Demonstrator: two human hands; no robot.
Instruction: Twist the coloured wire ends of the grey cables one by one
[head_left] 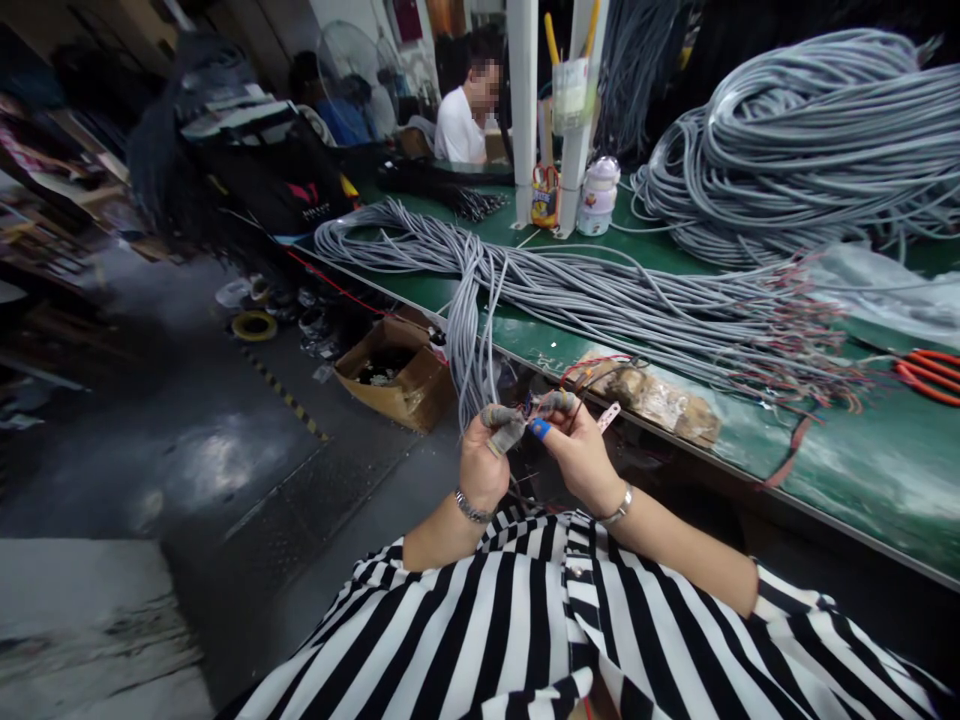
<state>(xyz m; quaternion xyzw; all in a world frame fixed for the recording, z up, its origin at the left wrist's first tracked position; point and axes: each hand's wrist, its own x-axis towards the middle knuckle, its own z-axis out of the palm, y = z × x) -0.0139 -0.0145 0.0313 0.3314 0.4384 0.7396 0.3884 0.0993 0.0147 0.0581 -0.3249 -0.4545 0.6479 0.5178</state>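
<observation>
My left hand (486,455) and my right hand (576,440) meet in front of my body, just off the table edge. Grey tape or finger covers wrap several fingertips, and a blue wrap is on my right thumb. Both hands pinch thin coloured wires (528,406) between them; the wire ends are mostly hidden by the fingers. A bundle of grey cables (472,340) hangs over the edge right behind my left hand. Beyond my right hand, a tape-wrapped wooden block (652,395) lies on the table, with red and black wires on it.
Long grey cables (585,285) with stripped ends run along the green table (900,490). A large cable coil (817,140) sits at the back right. Orange-handled pliers (930,372) lie at the right. A cardboard box (397,375) stands below left. A person in white (461,120) sits beyond.
</observation>
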